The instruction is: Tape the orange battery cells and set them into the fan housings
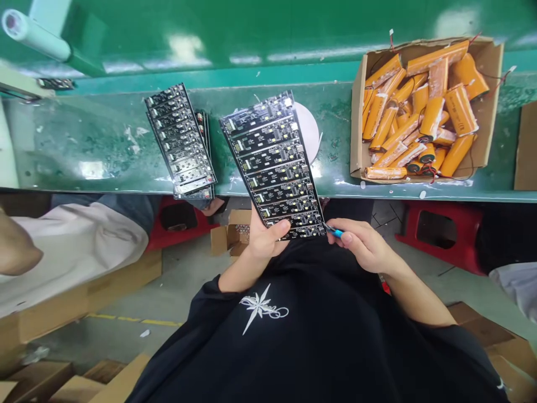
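My left hand [265, 239] grips the near end of a long black circuit board panel [273, 162], thumb on top, holding it up over the edge of the green bench [84, 145]. My right hand [364, 245] is closed on a small blue-handled tool [335, 230] whose tip touches the panel's near right corner. A stack of similar black panels [181, 140] lies on the bench to the left.
A cardboard box [490, 112] full of orange battery packs [419, 117] sits on the bench at the right. A white round object [308, 126] lies behind the held panel. Red stools [436, 229] stand under the bench. Another person's arm and white clothing [62, 246] are at the left.
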The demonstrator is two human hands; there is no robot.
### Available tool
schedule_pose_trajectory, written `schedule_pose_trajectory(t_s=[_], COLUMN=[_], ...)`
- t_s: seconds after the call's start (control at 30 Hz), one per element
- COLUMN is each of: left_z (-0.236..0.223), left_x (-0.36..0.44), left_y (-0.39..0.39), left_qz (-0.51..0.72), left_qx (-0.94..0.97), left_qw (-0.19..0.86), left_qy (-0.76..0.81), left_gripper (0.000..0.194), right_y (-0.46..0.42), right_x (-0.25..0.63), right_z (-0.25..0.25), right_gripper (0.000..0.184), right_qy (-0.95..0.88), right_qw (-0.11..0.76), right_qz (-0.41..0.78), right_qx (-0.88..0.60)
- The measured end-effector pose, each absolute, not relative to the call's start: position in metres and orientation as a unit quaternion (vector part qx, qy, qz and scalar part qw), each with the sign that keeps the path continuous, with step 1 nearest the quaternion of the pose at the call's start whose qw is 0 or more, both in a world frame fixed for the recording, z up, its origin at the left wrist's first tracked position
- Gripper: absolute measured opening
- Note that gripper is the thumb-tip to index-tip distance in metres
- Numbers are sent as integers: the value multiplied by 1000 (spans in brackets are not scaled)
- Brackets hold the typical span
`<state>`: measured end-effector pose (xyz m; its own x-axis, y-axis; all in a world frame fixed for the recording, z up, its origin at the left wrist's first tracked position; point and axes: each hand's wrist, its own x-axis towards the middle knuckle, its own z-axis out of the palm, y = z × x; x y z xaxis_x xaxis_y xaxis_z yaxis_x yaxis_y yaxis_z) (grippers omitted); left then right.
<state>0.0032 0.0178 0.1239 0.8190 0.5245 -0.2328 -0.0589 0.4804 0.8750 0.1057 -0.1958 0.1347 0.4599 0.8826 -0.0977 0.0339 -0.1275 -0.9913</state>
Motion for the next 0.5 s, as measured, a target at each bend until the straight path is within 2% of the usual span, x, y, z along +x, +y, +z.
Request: schedule_pose_trajectory(t_s=[0.13,0.23,0.37,0.5], left_z=[129,129,126,126], left_x=[-1,-1,2,1], left_y=[24,25,19,13], left_qz=[82,65,127,133], left_qx=[438,431,466,481], left_qw=[860,865,847,842], left_qy=[249,247,221,206], left_gripper=[89,91,88,84], right_y=[-194,-194,-193,-193], right_x=[97,94,96,98], right_z=[121,115,123,136], right_gripper=[60,59,49,48], right_qy=[-298,-262,-270,-263], right_qw=[645,675,644,592], right_qz=[483,500,411,342], right_qx=[-512,-474,-586,-680])
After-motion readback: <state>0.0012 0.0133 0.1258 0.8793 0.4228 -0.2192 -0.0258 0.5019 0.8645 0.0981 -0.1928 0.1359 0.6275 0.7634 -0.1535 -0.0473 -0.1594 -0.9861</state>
